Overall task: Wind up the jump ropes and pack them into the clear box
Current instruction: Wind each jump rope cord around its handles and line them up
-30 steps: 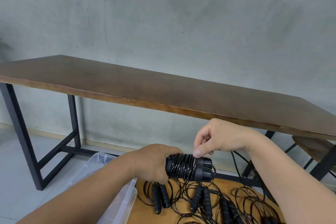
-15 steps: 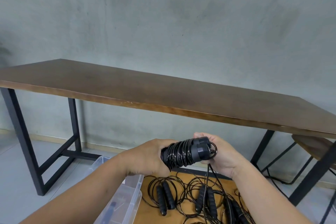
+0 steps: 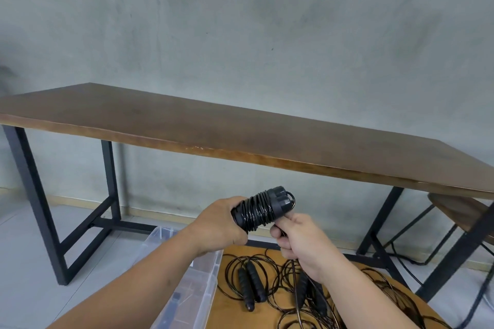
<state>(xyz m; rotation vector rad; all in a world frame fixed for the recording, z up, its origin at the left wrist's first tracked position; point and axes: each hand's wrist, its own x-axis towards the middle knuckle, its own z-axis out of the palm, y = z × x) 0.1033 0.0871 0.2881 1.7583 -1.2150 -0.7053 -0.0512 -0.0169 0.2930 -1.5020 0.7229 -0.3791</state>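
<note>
Mid-wind: left hand (image 3: 219, 224) gripping the paired black jump-rope handles bound in glossy black cord (image 3: 260, 209), right hand (image 3: 302, 238) just beneath, pinching the loose cord tail, now dropped from behind the bundle's cap half a second ago. Next, judged: another taut turn, then into the clear plastic box (image 3: 187, 288) below left, beside unwound black ropes (image 3: 267, 283) on the round wooden bench (image 3: 235, 312).

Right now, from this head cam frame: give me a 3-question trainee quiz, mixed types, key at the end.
1. True or false: the left hand grips the wound rope bundle.
2. The clear box sits: A) on the long table B) low, beside the round wooden surface C) on the stool.
3. Fill in: the right hand holds the rope's free ____.

Key: 1 true; 2 B; 3 cord.
</note>
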